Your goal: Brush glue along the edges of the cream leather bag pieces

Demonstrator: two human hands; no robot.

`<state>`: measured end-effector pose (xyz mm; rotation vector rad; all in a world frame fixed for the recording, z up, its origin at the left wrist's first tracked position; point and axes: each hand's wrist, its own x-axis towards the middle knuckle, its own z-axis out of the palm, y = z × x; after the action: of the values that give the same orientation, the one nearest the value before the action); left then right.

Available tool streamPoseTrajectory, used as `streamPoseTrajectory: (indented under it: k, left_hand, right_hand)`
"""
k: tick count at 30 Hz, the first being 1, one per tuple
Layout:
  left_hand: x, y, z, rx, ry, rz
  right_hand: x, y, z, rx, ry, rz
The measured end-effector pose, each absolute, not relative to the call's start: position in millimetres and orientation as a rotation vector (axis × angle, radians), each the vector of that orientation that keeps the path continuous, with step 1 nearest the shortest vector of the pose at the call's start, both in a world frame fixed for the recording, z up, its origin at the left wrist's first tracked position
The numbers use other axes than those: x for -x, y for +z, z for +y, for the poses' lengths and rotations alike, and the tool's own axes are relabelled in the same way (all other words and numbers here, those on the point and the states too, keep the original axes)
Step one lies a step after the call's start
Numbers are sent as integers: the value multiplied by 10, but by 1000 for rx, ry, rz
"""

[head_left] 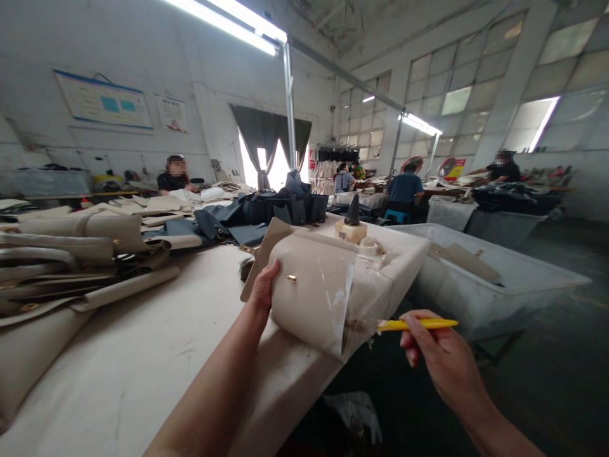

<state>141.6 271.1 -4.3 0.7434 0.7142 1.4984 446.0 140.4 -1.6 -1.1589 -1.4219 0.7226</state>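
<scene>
While its fitting [291, 278] gleams gold, the beige bag [307, 308] bears whitish streaks [337, 293].

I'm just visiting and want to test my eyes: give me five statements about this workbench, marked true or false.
1. The right hand holds a yellow-handled brush. True.
2. The left hand holds a dark blue bag. False: it holds a beige piece.
3. A small gold-coloured fitting sits on the beige piece. True.
4. The white bin stands on the table. False: it stands beside it, on the right.
5. A black cone points upward beyond the beige piece. True.
</scene>
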Motion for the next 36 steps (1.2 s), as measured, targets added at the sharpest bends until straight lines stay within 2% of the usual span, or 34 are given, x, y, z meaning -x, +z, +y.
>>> streamPoseTrajectory:
  k: [7, 17, 24, 28, 32, 36]
  left_hand:
    - [-1434, -53, 2703, -787, 1482, 699]
    - [-1387, -86, 2719, -801, 1503, 762]
    - [-1427, -74, 2699, -847, 1482, 803]
    - [-1374, -58, 2711, -892, 1477, 798]
    - [-1275, 171, 2785, -977, 1303, 786]
    - [-1262, 662, 2948, -991, 1133, 899]
  right_hand:
    - [-4362, -113, 1236, 1194, 762, -1494]
    - [-4317, -261, 1258, 1125, 1153, -1201]
    - [-4397, -301, 1300, 1168, 862, -1283]
    - [-4628, -314, 1265, 1088, 866, -1103]
    - [-4871, -369, 1194, 1061, 927, -850]
    - [-5031, -420, 1160, 1072, 937, -679]
